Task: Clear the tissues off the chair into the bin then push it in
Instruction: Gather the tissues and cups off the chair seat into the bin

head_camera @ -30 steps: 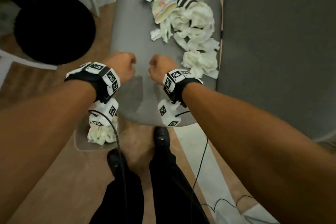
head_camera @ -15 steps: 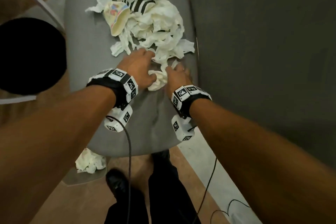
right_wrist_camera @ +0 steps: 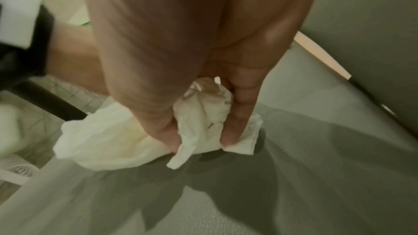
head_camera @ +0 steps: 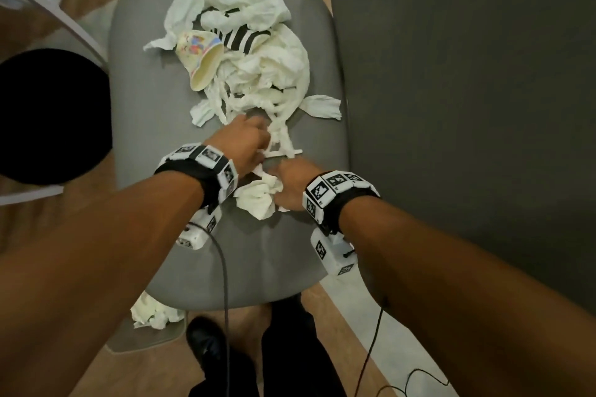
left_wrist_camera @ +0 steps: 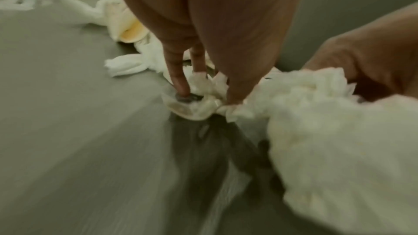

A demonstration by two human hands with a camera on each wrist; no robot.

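Observation:
A heap of crumpled white tissues [head_camera: 258,74] lies on the grey chair seat [head_camera: 145,106], mixed with a printed paper cup [head_camera: 200,58] and a black-and-white striped piece [head_camera: 242,37]. My left hand [head_camera: 261,145] pinches tissue strands [left_wrist_camera: 203,85] at the near edge of the heap. Just nearer, my right hand [head_camera: 280,184] grips a crumpled tissue wad [head_camera: 258,198] between thumb and fingers [right_wrist_camera: 235,122], low over the seat. A grey bin [head_camera: 154,340] sits on the floor under the seat's front left corner, with tissues [head_camera: 151,313] in it.
A round black object [head_camera: 48,116] stands on the floor left of the chair, with white frame legs [head_camera: 54,10] behind it. A large dark grey surface [head_camera: 467,106] runs along the chair's right side. My shoes [head_camera: 206,342] and cables are below the seat front.
Both hands went forward from closed fists near the seat's front to the heap. They now hold tissues, and the right hand has drawn a wad back toward me.

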